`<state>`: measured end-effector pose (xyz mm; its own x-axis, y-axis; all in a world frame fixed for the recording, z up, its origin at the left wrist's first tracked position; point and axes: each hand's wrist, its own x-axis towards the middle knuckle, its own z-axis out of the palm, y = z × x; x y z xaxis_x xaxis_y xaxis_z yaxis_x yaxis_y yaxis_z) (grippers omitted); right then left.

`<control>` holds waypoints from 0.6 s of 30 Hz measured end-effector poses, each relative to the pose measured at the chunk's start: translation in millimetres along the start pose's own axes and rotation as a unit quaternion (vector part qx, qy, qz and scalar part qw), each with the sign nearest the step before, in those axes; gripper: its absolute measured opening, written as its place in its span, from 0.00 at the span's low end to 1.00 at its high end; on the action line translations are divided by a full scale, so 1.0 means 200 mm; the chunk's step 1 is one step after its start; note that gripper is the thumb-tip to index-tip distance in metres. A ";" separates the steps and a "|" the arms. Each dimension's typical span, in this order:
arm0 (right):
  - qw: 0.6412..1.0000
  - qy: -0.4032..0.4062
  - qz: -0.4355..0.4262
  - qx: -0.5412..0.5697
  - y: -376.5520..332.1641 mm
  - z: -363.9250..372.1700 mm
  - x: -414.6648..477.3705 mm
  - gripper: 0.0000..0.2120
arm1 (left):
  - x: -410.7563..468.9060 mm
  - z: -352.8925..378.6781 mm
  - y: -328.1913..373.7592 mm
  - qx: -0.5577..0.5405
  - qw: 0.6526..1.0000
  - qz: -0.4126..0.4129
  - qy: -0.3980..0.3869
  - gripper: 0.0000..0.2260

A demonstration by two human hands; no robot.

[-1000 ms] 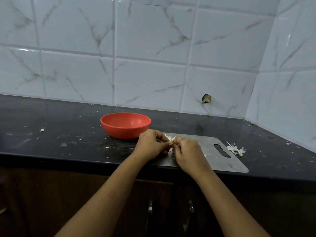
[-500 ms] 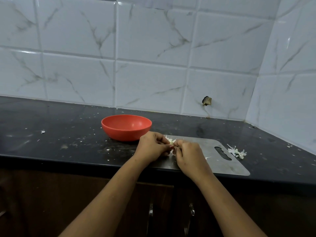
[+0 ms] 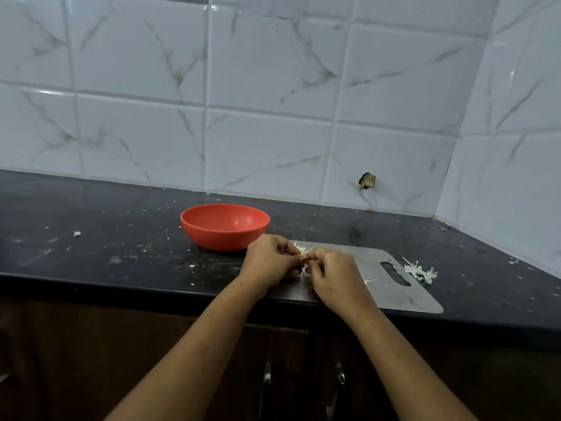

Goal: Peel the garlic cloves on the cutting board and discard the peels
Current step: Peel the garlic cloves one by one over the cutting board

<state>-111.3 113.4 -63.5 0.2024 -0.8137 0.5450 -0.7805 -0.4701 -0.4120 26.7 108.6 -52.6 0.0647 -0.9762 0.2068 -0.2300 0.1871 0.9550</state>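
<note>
A steel cutting board (image 3: pixel 376 262) lies at the counter's front edge. Over its left part my left hand (image 3: pixel 270 259) and my right hand (image 3: pixel 334 275) meet, fingers curled, and both pinch one small garlic clove (image 3: pixel 303 253) with white papery skin sticking out between the fingertips. Most of the clove is hidden by my fingers. A small heap of white peels (image 3: pixel 420 271) lies on the counter just right of the board's handle slot.
An empty orange-red bowl (image 3: pixel 224 226) stands on the black counter (image 3: pixel 106 238) just behind and left of my hands. Peel scraps speckle the counter. Tiled walls close the back and right side. Dark cabinet doors with metal handles (image 3: pixel 267 378) sit below.
Both hands stay together on the clove over the board, with only slight finger movement. The camera has tilted a little, shifting the scene slightly down in view.
</note>
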 end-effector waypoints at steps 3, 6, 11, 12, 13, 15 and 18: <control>1.000 0.007 0.003 -0.013 0.00 0.00 0.00 0.11 | 0.01 0.00 -0.01 -0.003 1.000 0.004 0.006 0.07; 1.000 0.013 0.002 -0.028 0.00 0.00 0.00 0.11 | 0.01 0.00 -0.01 -0.016 1.000 0.003 0.006 0.07; 0.999 0.011 -0.001 -0.036 0.00 0.01 0.00 0.11 | 0.00 0.01 -0.01 -0.009 1.000 0.010 0.004 0.05; 0.999 0.014 -0.001 -0.037 0.00 0.01 -0.01 0.11 | 0.00 0.01 -0.01 -0.010 1.000 0.010 0.001 0.04; 0.999 0.017 -0.002 -0.040 0.00 0.01 -0.01 0.11 | 0.01 0.01 -0.01 -0.013 1.000 0.011 -0.004 0.04; 0.999 0.021 -0.003 -0.044 0.00 0.01 -0.01 0.11 | 0.01 0.01 -0.02 -0.023 1.000 0.009 -0.013 0.03; 0.999 0.024 -0.003 -0.046 -0.01 0.01 -0.01 0.12 | 0.02 0.01 -0.02 -0.036 0.999 0.011 -0.019 0.02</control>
<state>-110.0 115.3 -65.1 0.1806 -0.7919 0.5833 -0.8305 -0.4405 -0.3409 26.9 104.4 -56.5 0.0243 -0.9751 0.2203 -0.1611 0.2137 0.9635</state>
